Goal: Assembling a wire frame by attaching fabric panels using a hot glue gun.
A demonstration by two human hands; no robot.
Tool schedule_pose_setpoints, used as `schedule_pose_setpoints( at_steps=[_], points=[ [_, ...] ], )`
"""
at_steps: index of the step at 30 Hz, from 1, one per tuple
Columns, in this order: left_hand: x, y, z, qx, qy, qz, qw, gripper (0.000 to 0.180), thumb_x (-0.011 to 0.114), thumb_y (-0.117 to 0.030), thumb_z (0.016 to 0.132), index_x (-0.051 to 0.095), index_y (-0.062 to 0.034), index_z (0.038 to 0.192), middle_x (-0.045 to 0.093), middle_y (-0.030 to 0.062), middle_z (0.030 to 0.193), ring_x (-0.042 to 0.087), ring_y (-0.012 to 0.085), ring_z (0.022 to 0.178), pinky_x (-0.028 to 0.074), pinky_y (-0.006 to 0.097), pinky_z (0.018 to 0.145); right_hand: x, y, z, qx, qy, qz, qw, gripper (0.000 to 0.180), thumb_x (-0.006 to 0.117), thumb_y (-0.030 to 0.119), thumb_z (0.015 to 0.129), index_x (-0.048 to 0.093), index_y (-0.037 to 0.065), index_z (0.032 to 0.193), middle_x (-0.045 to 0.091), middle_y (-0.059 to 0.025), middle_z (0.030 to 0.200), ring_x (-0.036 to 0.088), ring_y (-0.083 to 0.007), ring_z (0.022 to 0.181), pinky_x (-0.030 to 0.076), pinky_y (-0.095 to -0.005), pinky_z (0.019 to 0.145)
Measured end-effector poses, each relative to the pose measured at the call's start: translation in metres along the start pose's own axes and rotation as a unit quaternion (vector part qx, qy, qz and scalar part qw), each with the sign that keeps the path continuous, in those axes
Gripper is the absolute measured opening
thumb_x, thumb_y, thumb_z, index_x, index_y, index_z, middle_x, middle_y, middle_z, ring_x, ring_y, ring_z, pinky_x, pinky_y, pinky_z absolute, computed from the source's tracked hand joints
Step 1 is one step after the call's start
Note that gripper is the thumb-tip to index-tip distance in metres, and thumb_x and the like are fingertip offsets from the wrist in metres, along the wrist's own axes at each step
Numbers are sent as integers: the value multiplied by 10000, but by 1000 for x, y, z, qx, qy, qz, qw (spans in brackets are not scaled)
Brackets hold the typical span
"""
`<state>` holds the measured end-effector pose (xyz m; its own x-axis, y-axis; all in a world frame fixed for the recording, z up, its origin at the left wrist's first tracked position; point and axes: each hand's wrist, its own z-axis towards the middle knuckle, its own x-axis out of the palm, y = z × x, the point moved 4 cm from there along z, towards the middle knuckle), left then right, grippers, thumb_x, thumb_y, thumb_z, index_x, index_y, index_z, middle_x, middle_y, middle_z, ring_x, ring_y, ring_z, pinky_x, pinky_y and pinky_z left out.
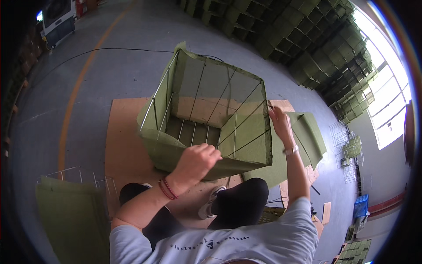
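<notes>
A: Item 1: open-topped green fabric-covered wire-frame box (239, 132), centre, over a cardboard sheet (125, 132). Handling?

B: 2 hands. Left hand (200, 160): clenched on the near rim. Right hand (280, 123): apparently pinching the right rim. Advised: even tension, fabric snug along the wire, loose near-left edge smoothed.

A: Unverified?

B: Left fingertips: hidden; wire or cloth beneath, cannot tell. Box underside: hidden. Near-left green panel (72, 215): cut off by dark lens edge.
</notes>
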<state>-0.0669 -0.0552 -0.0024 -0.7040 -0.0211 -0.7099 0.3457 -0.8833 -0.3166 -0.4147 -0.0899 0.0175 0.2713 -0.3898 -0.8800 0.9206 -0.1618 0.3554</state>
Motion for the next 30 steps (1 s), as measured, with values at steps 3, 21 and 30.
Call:
schedule_pose_setpoints(
  at_steps=[3, 21, 30],
  points=[
    [0, 6, -2, 21, 5, -5, 1000, 124, 692, -158, 853, 607, -90, 792, 574, 49, 722, 627, 212, 716, 519, 345, 616, -16, 18, -78, 14, -35, 99, 994, 342, 608, 199, 969, 601, -16, 1234, 669, -231, 1160, 656, -377, 1084, 523, -433, 913],
    [-62, 166, 140, -157, 65, 29, 985, 289, 591, -260, 979, 707, -5, 1051, 718, 155, 1014, 677, 339, 952, 542, 411, 854, 19, 116, -154, -201, -147, 33, 968, 350, 683, 386, 863, 561, 78, 749, 606, -64, 701, 625, -255, 668, 499, -368, 681],
    [61, 278, 258, -53, 99, 187, 976, 397, 555, -381, 987, 643, -26, 1143, 654, 157, 1162, 592, 346, 1122, 504, 460, 922, 11, 112, -152, -232, -70, 66, 968, 267, 750, 285, 813, 569, 91, 775, 616, -36, 745, 638, -203, 664, 531, -321, 676]
  ],
)
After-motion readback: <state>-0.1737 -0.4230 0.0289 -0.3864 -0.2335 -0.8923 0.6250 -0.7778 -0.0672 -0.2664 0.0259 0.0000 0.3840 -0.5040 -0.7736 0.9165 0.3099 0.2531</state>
